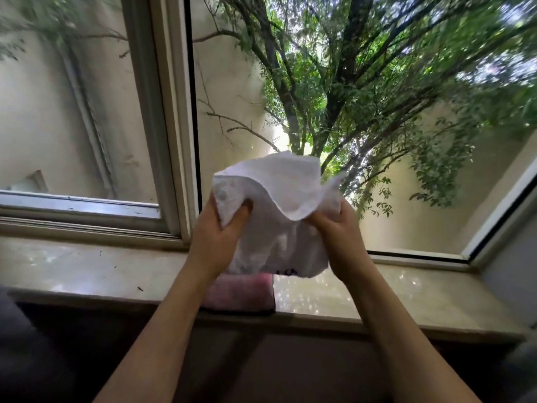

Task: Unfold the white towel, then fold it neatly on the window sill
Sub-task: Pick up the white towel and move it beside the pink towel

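Both hands, left (216,242) and right (338,231), gripped one white towel (279,216) above window sill (87,269); towel bunched, no clear long axis. One pink cloth (241,292) beneath.

Both hands, left (216,242) & right (338,231), grip bunched white towel (279,205) above window sill (87,269) w/ pink cloth (241,292)
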The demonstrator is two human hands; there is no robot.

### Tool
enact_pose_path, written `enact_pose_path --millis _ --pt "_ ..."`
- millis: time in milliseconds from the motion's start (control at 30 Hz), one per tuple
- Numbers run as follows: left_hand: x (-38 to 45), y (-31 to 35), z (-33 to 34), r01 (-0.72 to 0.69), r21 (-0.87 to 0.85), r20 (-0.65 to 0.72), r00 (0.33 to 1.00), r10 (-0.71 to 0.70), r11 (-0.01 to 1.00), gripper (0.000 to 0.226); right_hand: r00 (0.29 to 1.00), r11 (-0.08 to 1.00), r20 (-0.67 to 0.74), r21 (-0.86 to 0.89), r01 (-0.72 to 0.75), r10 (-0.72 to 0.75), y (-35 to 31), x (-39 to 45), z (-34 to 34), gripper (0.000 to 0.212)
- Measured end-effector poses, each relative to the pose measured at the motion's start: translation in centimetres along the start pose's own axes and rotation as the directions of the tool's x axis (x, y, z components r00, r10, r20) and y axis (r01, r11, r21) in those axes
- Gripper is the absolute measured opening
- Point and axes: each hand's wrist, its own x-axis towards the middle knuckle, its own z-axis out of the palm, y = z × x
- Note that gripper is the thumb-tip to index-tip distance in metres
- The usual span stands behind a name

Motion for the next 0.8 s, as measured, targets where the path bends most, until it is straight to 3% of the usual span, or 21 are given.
enact_pose_path --millis 100,233,333,467,567,633,733,800 --pt "-0.3 0.6 2.6 -0.052 -0.023 0.032 0.998 0.053 0.998 0.016 0.989 0.987 -0.082 -0.118 0.109 -0.119 -0.3 -0.2 -2.2 0.039" --pt "-1.0 1.0 6.6 -0.103 -0.238 0.122 0.983 0.135 0.966 0.028 0.931 0.911 -0.188 -0.336 0.238 -0.312 0.1 -1.4 -6.0 0.021" --pt "-1.9 0.6 10.9 -0.162 -0.252 0.206 0.954 0.216 0.954 0.039 0.883 0.851 -0.271 -0.475 0.224 -0.384 2.0 -2.1 -9.4 0.024" --pt "-2.7 -3.6 16.5 -0.006 -0.037 0.269 0.963 0.016 0.999 0.036 0.923 0.853 -0.317 -0.522 0.022 -0.218 6.9 -2.6 -14.7 0.03" --pt "-3.2 -6.6 18.7 0.011 0.252 0.331 0.939 -0.097 0.968 0.01 0.966 0.863 -0.259 -0.483 -0.149 0.022 10.4 -3.1 -17.8 0.056" --pt "-3.5 -7.3 19.9 -0.032 0.364 0.315 0.945 -0.091 0.931 0.017 0.986 0.861 -0.157 -0.493 -0.125 0.054 11.5 -2.3 -19.3 0.06" --pt "-3.4 -6.6 21.2 -0.029 0.359 0.253 0.965 -0.067 0.933 0.044 0.998 0.857 -0.067 -0.515 -0.016 -0.022 11.8 -0.3 -20.6 0.056" --pt "-3.4 -5.9 21.4 0.01 0.304 0.164 0.984 -0.063 0.953 0.032 1.0 0.864 -0.022 -0.504 -0.015 0.005 11.1 0.4 -20.6 0.072"
